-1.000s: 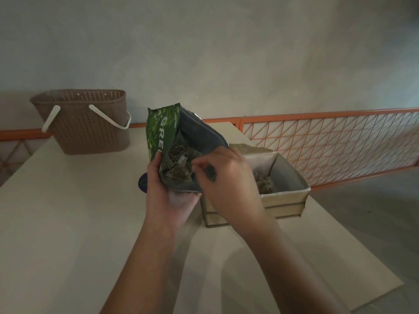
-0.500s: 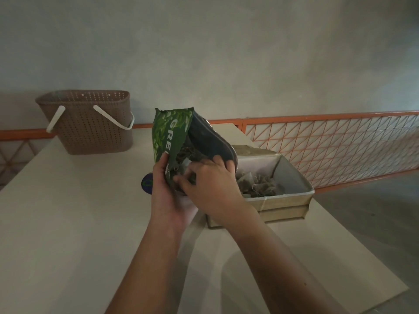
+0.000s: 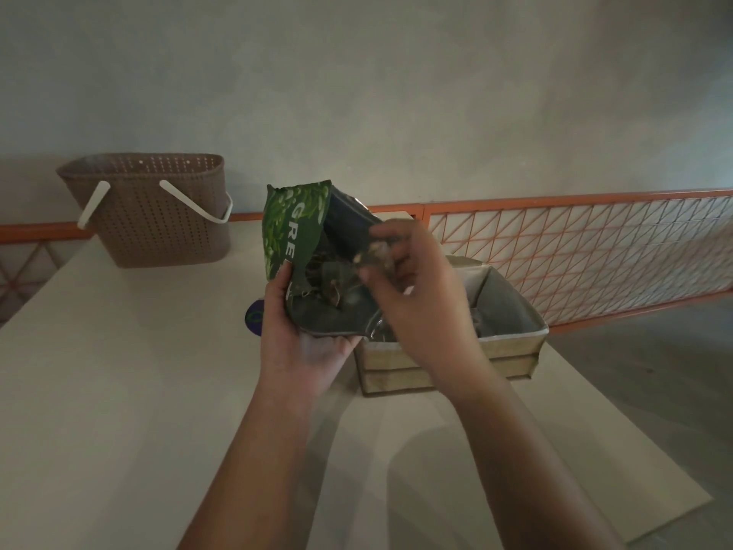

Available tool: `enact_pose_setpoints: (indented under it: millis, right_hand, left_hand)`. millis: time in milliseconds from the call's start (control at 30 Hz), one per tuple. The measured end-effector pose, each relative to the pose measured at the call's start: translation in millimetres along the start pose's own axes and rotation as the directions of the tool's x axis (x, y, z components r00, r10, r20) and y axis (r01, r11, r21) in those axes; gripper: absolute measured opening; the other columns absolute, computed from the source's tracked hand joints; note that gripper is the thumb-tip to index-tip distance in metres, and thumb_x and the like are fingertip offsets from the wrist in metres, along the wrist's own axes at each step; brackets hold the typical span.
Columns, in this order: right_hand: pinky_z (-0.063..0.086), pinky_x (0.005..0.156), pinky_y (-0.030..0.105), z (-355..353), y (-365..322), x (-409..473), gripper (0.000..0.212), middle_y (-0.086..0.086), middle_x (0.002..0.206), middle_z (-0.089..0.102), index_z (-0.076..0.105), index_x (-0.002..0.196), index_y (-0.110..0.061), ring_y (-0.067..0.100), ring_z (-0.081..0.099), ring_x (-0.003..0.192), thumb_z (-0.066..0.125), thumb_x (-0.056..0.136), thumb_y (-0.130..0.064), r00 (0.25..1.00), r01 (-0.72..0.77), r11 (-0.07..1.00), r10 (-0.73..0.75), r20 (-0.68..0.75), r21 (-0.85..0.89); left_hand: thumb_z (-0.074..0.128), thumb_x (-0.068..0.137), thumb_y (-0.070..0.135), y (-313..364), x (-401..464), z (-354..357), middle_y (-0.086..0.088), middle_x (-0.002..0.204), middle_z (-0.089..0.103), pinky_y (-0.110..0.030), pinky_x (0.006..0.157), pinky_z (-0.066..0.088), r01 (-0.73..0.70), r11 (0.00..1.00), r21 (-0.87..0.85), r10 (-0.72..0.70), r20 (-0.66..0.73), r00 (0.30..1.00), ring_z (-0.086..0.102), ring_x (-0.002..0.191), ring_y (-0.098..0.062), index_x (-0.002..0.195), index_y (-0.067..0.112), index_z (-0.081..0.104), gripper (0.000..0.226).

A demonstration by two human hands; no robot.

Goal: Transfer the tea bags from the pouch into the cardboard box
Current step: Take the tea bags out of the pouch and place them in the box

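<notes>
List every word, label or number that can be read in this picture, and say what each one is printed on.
"GRE": white capital letters running down the front of the green leaf-printed foil pouch gripped by the left hand; the thumb cuts off the rest.
Round dark blue disc behind the left hand: a faint mark, too blurred to read.
Nothing else carries text.

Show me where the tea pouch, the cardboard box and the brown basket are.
tea pouch [image 3: 295,228], head view, on the green printed front panel.
cardboard box [image 3: 511,343], head view, on the near wall by the right corner.
brown basket [image 3: 158,224], head view, on the perforated front wall.
</notes>
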State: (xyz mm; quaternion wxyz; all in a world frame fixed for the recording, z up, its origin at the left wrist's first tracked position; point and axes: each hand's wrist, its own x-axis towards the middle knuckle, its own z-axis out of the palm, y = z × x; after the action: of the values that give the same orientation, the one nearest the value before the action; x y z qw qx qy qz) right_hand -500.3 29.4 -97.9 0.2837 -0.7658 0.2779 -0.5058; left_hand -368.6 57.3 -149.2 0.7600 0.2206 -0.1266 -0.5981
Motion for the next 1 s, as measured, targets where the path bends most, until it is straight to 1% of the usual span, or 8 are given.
enact_pose_setpoints:
  millis: [200, 333, 467, 633, 767, 833, 933, 1000]
  right_hand:
    - [0.047, 0.068, 0.025, -42, -5, 13, 0.022, -0.015, 0.094, 0.070, 0.067, 0.107, -0.026, 0.003, 0.059, 0.078, 0.071, 0.087, -0.018, 0.985, -0.004, 1.000, 0.007, -0.172, 0.020]
    - [0.055, 0.067, 0.033, -63, -2, 17, 0.022, 0.002, 0.100, 0.071, 0.063, 0.109, -0.016, 0.026, 0.065, 0.079, 0.071, 0.088, -0.012, 0.953, -0.027, 0.985, 0.077, -0.293, 0.171]
    - [0.053, 0.064, 0.019, -76, 13, 22, 0.024, 0.007, 0.099, 0.067, 0.057, 0.112, -0.010, 0.015, 0.067, 0.078, 0.066, 0.091, -0.008, 0.947, -0.098, 0.975, 0.153, -0.282, 0.201]
    - [0.056, 0.062, 0.023, -74, 54, 23, 0.018, 0.002, 0.089, 0.064, 0.055, 0.095, -0.016, 0.019, 0.065, 0.075, 0.064, 0.089, -0.002, 0.949, -0.249, 0.967, 0.256, -0.185, 0.061]
    - [0.047, 0.062, 0.014, -64, 87, 19, 0.017, -0.004, 0.097, 0.065, 0.058, 0.103, -0.018, 0.007, 0.063, 0.081, 0.067, 0.090, -0.023, 0.922, -0.385, 0.901, 0.384, -0.049, -0.201]
    - [0.047, 0.066, 0.015, -58, 96, 16, 0.022, -0.007, 0.100, 0.063, 0.061, 0.108, -0.018, 0.006, 0.061, 0.087, 0.063, 0.092, -0.033, 0.916, -0.376, 0.879, 0.400, 0.025, -0.292]
    - [0.048, 0.091, 0.033, -51, 104, 13, 0.027, -0.002, 0.123, 0.056, 0.066, 0.111, -0.023, 0.015, 0.053, 0.112, 0.062, 0.091, -0.041, 0.953, -0.273, 0.871, 0.303, 0.010, -0.408]
    - [0.042, 0.091, 0.028, -48, 105, 13, 0.025, -0.005, 0.123, 0.055, 0.069, 0.109, -0.024, 0.012, 0.050, 0.111, 0.062, 0.091, -0.040, 0.970, -0.179, 0.867, 0.235, 0.065, -0.466]
  left_hand:
    - [0.045, 0.100, 0.060, -1, 3, -6, -0.010, 0.146, 0.060, -0.042, 0.091, 0.057, 0.006, 1.000, 0.003, -0.006, 0.047, 0.999, 0.056, 0.135, -0.035, 0.147, 0.029, 0.055, 0.057]
    - [0.046, 0.100, 0.060, -3, 4, -8, -0.010, 0.146, 0.060, -0.043, 0.093, 0.057, 0.009, 1.000, 0.001, -0.009, 0.050, 0.999, 0.056, 0.134, -0.036, 0.148, 0.029, 0.054, 0.057]
    - [0.049, 0.100, 0.058, -2, 5, -4, -0.009, 0.145, 0.061, -0.043, 0.089, 0.058, 0.028, 0.999, -0.042, -0.026, 0.038, 0.999, 0.059, 0.132, -0.035, 0.147, 0.029, 0.055, 0.056]
    - [0.049, 0.100, 0.054, -5, 5, -2, -0.008, 0.141, 0.064, -0.046, 0.097, 0.056, 0.008, 0.998, -0.059, -0.005, 0.049, 0.999, 0.063, 0.128, -0.033, 0.145, 0.025, 0.057, 0.054]
    - [0.051, 0.100, 0.054, -6, 6, -6, -0.014, 0.147, 0.058, -0.052, 0.114, 0.042, 0.029, 0.997, -0.072, -0.023, 0.082, 0.996, 0.056, 0.135, -0.037, 0.148, 0.021, 0.053, 0.058]
    - [0.050, 0.100, 0.055, -7, 7, -7, -0.014, 0.148, 0.057, -0.052, 0.116, 0.040, 0.030, 0.997, -0.065, -0.024, 0.086, 0.996, 0.055, 0.136, -0.038, 0.149, 0.021, 0.053, 0.059]
    - [0.051, 0.100, 0.055, -7, 7, -7, -0.015, 0.148, 0.057, -0.053, 0.117, 0.038, 0.031, 0.997, -0.065, -0.026, 0.073, 0.997, 0.055, 0.136, -0.039, 0.149, 0.021, 0.053, 0.060]
    - [0.050, 0.100, 0.056, -6, 6, -6, -0.015, 0.147, 0.058, -0.052, 0.115, 0.041, 0.017, 0.998, -0.058, -0.014, 0.056, 0.998, 0.056, 0.135, -0.038, 0.148, 0.021, 0.053, 0.059]
